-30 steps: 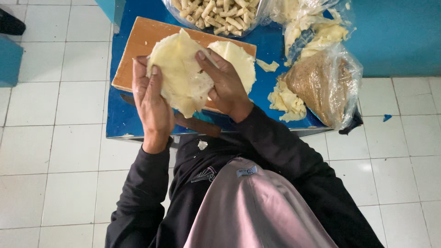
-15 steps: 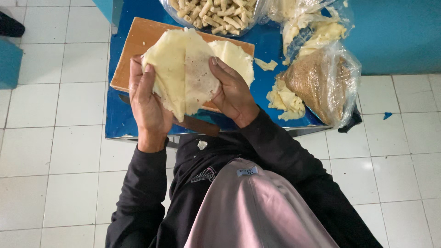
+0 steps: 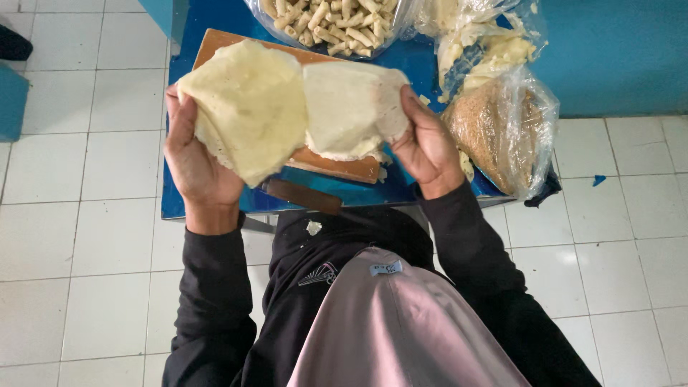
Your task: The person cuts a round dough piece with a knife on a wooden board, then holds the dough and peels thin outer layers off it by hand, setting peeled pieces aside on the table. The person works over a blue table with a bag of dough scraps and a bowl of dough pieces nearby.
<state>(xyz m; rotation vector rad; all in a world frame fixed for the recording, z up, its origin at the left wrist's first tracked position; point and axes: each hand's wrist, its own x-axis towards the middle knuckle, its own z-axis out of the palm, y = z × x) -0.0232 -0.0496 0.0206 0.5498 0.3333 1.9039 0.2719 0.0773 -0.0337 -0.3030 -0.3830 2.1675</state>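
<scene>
My left hand [image 3: 197,161] holds a thin, pale yellow round wrapper sheet [image 3: 247,107] by its lower left edge. In my right hand [image 3: 428,143] is a second pale wrapper sheet [image 3: 355,107], gripped at its right edge. The two sheets hang side by side and meet at their inner edges, just above a wooden cutting board [image 3: 337,166] on a small blue table [image 3: 430,72]. A brown knife handle [image 3: 301,196] lies at the table's near edge below the sheets.
A clear bag of rolled pastry sticks [image 3: 330,21] sits at the back of the table. On the right stand a bag of brown crumbs [image 3: 502,122] and a bag of pale wrappers [image 3: 487,36]. White floor tiles [image 3: 93,236] surround the table.
The wrappers were stacked together between both hands. Now my hands have drawn apart, left going left and right going right, and each holds one separated sheet.
</scene>
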